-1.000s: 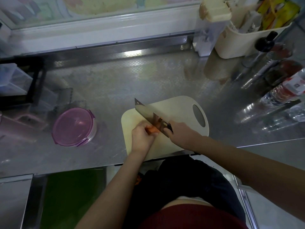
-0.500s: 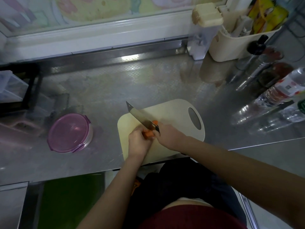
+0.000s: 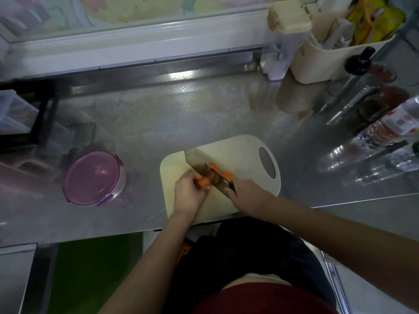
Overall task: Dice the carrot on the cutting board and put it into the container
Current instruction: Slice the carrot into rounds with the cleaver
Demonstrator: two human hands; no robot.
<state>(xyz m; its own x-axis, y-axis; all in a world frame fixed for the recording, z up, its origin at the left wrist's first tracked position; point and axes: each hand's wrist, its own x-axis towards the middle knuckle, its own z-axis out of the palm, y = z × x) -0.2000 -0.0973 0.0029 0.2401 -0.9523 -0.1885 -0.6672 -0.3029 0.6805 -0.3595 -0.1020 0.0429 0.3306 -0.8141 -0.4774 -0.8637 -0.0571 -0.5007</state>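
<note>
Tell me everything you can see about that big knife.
The knife is a broad rectangular cleaver with a shiny metal blade and a dark handle, mostly hidden in the right hand that grips it. It stands edge-down across the cream cutting board, against the orange carrot that the left hand holds; its side mirrors orange.

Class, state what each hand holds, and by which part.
Left hand grips the carrot at its uncut end; right hand grips the knife by its handle.
</note>
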